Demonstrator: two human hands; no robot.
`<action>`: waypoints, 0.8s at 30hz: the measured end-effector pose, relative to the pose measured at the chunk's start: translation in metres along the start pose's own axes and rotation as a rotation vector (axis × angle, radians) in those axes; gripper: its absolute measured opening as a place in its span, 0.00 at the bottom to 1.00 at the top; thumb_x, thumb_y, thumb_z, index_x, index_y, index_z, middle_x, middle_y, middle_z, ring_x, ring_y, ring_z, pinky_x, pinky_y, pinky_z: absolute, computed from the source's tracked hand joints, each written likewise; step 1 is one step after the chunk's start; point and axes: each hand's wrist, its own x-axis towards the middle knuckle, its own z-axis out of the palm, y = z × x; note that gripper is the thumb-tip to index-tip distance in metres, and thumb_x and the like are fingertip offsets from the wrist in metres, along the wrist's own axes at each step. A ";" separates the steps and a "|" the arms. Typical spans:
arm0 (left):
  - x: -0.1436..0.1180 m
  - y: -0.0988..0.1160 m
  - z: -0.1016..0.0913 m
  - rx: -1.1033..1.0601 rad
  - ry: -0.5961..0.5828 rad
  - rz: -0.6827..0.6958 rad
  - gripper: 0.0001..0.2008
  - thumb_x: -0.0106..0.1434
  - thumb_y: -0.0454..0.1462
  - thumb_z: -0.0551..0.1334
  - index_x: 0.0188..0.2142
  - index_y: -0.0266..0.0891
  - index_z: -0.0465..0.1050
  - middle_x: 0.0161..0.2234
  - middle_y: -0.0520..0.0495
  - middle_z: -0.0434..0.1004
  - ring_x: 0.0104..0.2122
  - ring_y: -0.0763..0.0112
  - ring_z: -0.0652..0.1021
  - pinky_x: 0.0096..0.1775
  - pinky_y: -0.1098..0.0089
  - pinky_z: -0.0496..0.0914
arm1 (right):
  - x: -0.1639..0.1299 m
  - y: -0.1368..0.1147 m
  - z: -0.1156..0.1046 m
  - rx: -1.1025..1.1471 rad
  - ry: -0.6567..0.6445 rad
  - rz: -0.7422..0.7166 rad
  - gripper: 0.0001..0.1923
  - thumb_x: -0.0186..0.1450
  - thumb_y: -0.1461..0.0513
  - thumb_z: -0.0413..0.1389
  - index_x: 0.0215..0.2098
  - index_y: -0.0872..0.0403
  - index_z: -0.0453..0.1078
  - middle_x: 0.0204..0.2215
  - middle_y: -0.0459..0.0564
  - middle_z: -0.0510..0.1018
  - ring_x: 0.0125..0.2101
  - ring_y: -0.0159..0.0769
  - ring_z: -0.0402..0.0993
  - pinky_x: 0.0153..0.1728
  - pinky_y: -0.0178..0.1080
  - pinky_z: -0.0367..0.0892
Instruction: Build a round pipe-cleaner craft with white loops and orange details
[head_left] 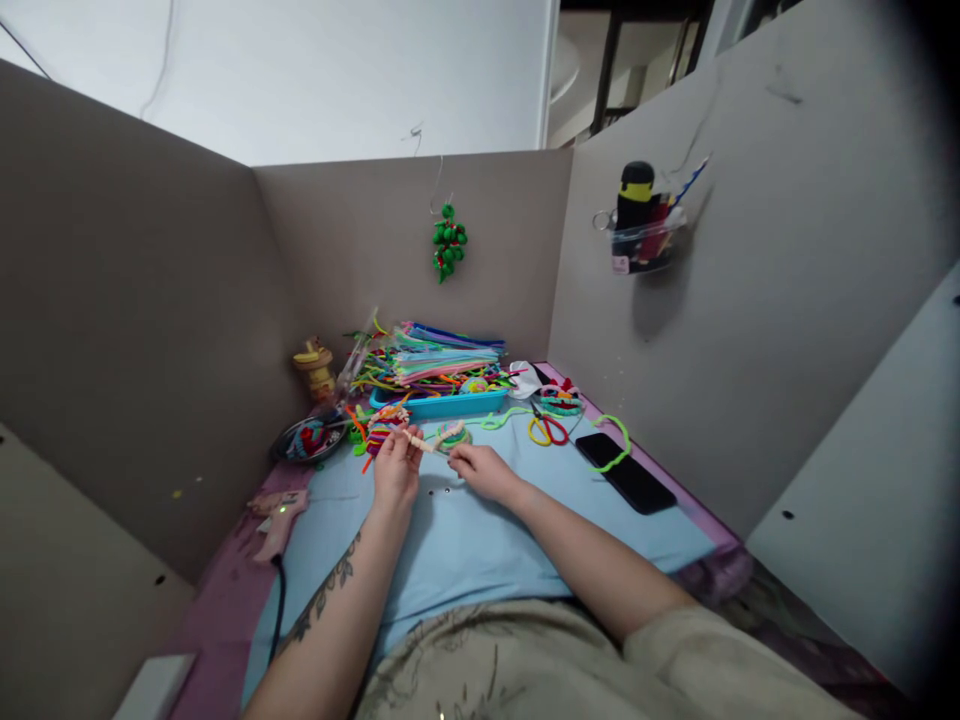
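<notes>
No legible text anywhere, perhaps a small label on the wall holder, unreadable

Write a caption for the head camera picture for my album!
Two hands, left and right, hold a pale pipe cleaner over a blue mat.

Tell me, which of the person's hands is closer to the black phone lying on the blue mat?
The right hand. It rests on the mat just left of the phone, while the left hand sits farther left, beyond the right one.
</notes>
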 end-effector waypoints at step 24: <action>-0.008 -0.007 0.001 0.341 -0.236 0.035 0.17 0.45 0.36 0.69 0.36 0.35 0.72 0.32 0.44 0.77 0.34 0.67 0.77 0.41 0.64 0.69 | 0.006 0.010 -0.023 0.076 0.178 -0.027 0.11 0.59 0.57 0.55 0.38 0.53 0.73 0.36 0.50 0.75 0.35 0.34 0.69 0.38 0.37 0.63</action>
